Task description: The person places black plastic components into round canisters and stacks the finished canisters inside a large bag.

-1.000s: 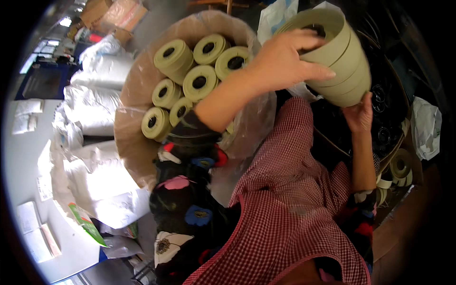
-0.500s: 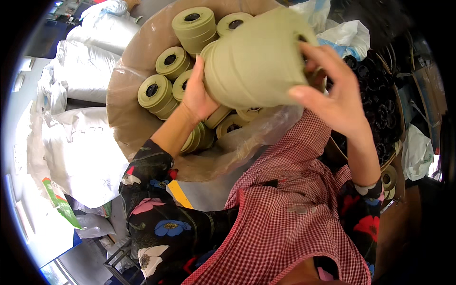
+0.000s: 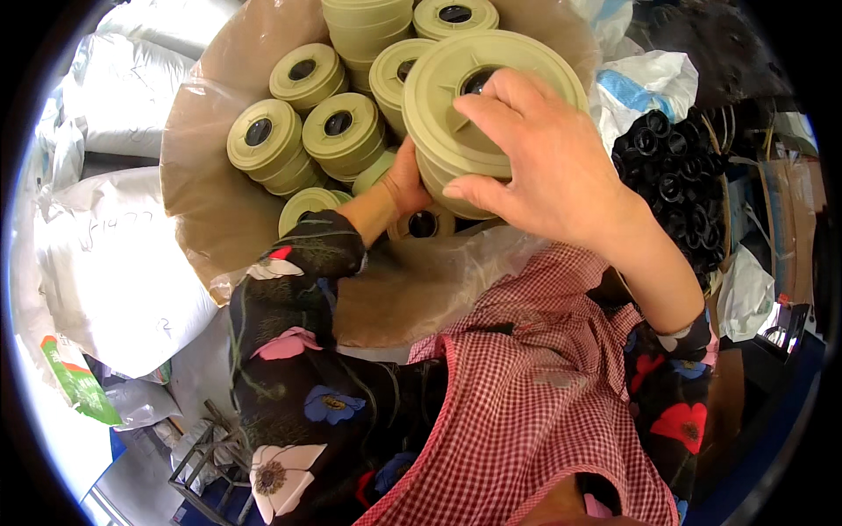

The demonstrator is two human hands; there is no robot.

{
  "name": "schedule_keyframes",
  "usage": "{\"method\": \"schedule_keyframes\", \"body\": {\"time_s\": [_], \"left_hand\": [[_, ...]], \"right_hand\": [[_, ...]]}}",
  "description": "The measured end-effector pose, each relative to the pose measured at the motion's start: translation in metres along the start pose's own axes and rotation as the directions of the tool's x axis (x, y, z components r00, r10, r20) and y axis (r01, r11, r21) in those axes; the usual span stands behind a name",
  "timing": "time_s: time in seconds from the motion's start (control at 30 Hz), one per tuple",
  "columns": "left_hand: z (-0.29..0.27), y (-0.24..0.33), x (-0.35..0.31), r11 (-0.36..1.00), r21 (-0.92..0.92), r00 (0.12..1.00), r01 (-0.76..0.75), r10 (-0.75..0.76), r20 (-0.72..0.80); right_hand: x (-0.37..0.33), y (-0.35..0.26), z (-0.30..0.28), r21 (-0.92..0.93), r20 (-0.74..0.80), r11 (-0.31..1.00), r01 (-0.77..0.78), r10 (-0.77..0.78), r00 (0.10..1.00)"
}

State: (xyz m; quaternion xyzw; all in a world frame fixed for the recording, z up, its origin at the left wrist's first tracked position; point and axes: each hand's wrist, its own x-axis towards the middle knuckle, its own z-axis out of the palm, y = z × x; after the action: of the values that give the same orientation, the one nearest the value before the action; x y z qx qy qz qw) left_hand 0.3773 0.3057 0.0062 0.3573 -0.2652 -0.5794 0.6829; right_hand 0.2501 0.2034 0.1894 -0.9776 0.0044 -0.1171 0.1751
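Note:
An olive plastic spool stack (image 3: 421, 105), ribbed round its side with a black hub in its top face, stands roughly upright between my hands over a large round bin. My left hand (image 3: 405, 182) is wrapped against its lower left side, fingers partly hidden behind it. My right hand (image 3: 548, 158) grips the top, its thumb at the near rim and its fingers bent toward the hub. Behind and left of it, several like olive spools (image 3: 340, 131) stand in the bin, their black hubs facing up.
The round bin's brown liner (image 3: 197, 188) has a clear plastic sheet along its near edge. Black plastic rings (image 3: 671, 188) fill a container at the right. White sacks (image 3: 114, 254) are piled at the left, and a crumpled white bag (image 3: 653, 79) lies at the far right.
The held spool stack has turned from lying sideways to nearly upright and come down toward the bin. My right hand has moved onto its top; my left hand has shifted right and lower.

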Motion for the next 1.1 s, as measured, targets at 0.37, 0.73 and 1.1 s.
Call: {"method": "schedule_keyframes", "body": {"time_s": [0.37,0.73,1.1], "left_hand": [[-0.122,-0.054,-0.113,0.705,-0.091,0.639,0.704,-0.684,-0.353],[-0.190,-0.145,-0.110,0.671,0.119,0.596,0.731,-0.545,-0.589],[-0.188,-0.114,-0.108,0.602,-0.059,0.453,0.796,-0.659,-0.601]], "right_hand": [[-0.018,-0.059,0.089,0.405,0.578,0.904,-0.137,-0.137,0.804],[-0.029,-0.071,0.136,0.248,0.891,0.959,-0.141,-0.168,0.421],[-0.024,-0.081,0.157,0.190,0.930,0.978,-0.084,-0.152,0.335]]}}
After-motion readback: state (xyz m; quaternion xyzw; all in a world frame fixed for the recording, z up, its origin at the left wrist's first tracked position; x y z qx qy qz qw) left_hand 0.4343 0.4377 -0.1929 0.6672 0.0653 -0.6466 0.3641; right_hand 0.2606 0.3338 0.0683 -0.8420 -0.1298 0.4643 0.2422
